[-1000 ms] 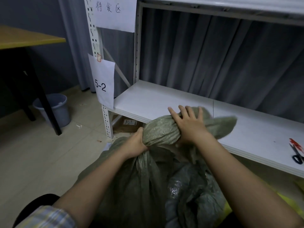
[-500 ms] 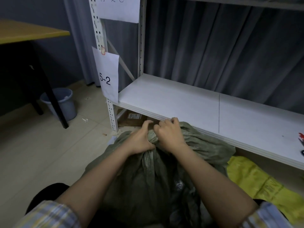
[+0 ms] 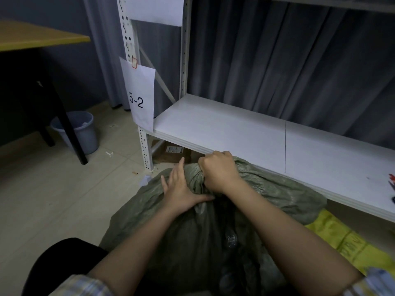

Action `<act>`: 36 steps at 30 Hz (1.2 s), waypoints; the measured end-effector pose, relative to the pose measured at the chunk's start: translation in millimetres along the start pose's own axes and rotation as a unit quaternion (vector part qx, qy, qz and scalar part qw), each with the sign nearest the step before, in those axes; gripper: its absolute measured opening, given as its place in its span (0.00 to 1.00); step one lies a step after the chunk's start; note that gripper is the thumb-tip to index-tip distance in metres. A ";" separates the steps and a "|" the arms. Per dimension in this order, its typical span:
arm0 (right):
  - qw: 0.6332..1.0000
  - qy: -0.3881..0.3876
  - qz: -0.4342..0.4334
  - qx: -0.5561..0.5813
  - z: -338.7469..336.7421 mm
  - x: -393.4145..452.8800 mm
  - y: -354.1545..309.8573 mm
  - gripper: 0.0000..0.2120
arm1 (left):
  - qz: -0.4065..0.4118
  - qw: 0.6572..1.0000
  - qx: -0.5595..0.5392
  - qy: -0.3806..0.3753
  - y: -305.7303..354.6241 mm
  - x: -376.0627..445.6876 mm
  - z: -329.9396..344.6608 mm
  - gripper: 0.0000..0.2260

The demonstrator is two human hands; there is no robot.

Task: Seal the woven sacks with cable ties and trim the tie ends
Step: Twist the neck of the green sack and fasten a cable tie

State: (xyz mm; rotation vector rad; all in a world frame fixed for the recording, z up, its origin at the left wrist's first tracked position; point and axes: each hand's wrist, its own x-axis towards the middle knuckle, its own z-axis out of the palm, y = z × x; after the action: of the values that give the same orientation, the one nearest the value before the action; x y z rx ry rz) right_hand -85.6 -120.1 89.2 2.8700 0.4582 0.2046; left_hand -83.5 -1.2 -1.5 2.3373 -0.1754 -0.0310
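White metal shelving rack fills the back of the view, low shelf board bare apart from something red and dark at its far right edge, cut off by the frame, probably the trimming tool but can't confirm. Paper label "5-2" hangs on the rack upright. Green woven sack sits on the floor right in front of the shelf edge, between the person's forearms, full and bulging; its mouth is bunched into a neck just below the shelf lip. A yellow woven sack lies flat to the right, partly under the green one, likely next in line. Blue bucket stands under the desk at left, well apart. Right hand is a closed fist wrapped round the gathered neck, fingers curled tight on the fabric; judging by the wrinkles radiating from it, it's holding the twist so the mouth can't reopen. Left hand lies flat on the sack's shoulder just beside the neck, fingers straight and slightly spread, thumb reaching toward the fist; looks like it's pressing the bulk down to keep the neck compact. No cable tie visible anywhere, so sealing not started: neck is being prepped, tie needs fetching with one hand while the fist keeps the gather.
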 end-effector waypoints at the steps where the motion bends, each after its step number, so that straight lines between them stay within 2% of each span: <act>1: 1.000 0.004 -0.006 0.004 -0.1 -0.2 -0.5 0.13 | -0.003 1.000 -0.003 0.020 -1.5 3.3 2.2 0.55; 4: 1.000 0.010 -0.024 0.008 2.5 -0.8 -0.8 0.13 | 0.005 0.997 0.017 0.076 -8.9 13.4 6.4 0.39; 7: 1.000 -0.001 -0.018 0.021 12.9 -1.5 2.8 0.13 | 0.025 0.997 0.026 0.075 -9.6 18.6 5.2 0.23; 11: 0.999 -0.014 0.006 0.040 27.9 -5.5 10.7 0.17 | 0.084 0.995 0.046 0.041 -14.7 26.9 0.7 0.20; 14: 0.999 0.019 0.011 0.041 41.1 -11.1 14.1 0.20 | 0.132 0.990 0.038 -0.001 -16.2 31.5 -2.3 0.20; 18: 0.995 0.085 0.031 0.032 63.9 -13.1 21.4 0.21 | 0.078 0.995 0.002 -0.070 -15.8 33.9 -3.3 0.08; 19: 0.995 0.085 0.033 0.029 68.8 -13.0 25.1 0.21 | 0.062 0.992 -0.005 -0.108 -14.8 34.6 -4.1 0.10; 21: 0.996 0.081 0.039 0.020 79.0 -15.1 31.8 0.21 | 0.055 0.981 -0.003 -0.188 -12.2 36.0 -5.2 0.19; 23: 0.995 0.084 0.055 0.018 89.9 -17.3 35.5 0.21 | 0.054 0.971 0.026 -0.232 -8.7 36.7 -5.4 0.27; 24: 0.994 0.087 0.066 0.020 94.7 -18.4 35.1 0.22 | 0.053 0.969 0.042 -0.240 -7.9 36.8 -4.3 0.28; 28: 0.990 0.083 0.101 0.048 114.9 -19.6 27.4 0.20 | 0.064 0.972 0.071 -0.215 -10.8 37.0 3.4 0.24; 32: 0.988 0.038 0.113 0.094 115.8 -22.6 23.7 0.16 | 0.075 0.979 0.077 -0.171 -15.7 36.3 9.4 0.16; 34: 0.985 0.006 0.106 0.134 110.2 -25.2 25.9 0.19 | 0.072 0.982 0.081 -0.153 -16.3 36.7 11.3 0.15; 36: 0.976 -0.016 0.081 0.201 104.6 -28.1 32.1 0.29 | 0.068 0.985 0.083 -0.133 -16.8 37.4 10.7 0.17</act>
State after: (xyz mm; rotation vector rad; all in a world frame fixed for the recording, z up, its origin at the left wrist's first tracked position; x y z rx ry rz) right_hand -84.7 -179.8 -6.6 3.3052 0.2833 0.1007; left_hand -45.3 -2.3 -19.8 2.4743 -0.4874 -0.2719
